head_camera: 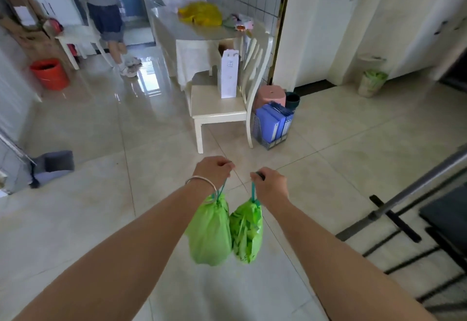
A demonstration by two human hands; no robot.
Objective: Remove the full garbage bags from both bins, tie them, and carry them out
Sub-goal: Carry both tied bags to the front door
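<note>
Two green garbage bags are held out in front of the body, one from each hand. The left hand (214,168) is closed around the teal drawstring of the left bag (211,235), and the right hand (270,185) is closed around the drawstring of the right bag (247,232). Both bags hang just below the hands, clear of the tiled floor (151,181), and their sides touch between the two wrists. A bracelet (202,181) is worn on the left wrist.

Both necks are drawn tight and gathered under the strings, so removal and tying are judged to be finished; only the carrying out appears to be left. No exit door can be identified for certain.

To the right of the right hand, a dark metal rack (409,209) is seen at the edge of view. Beyond the hands, a white chair (219,108) is set with a white paper bag (228,75) on its seat, and a box of blue folders (274,125) is placed beside it. Farther ahead, a desk (202,34) carrying a yellow bag (201,14) is visible. Far right of the hands, a small bin (371,83) with a green liner is seen against the wall; whether it is freshly lined cannot be told. Far left, a red bucket (50,73) is stood, and another person (108,17) is seen standing near it.
</note>
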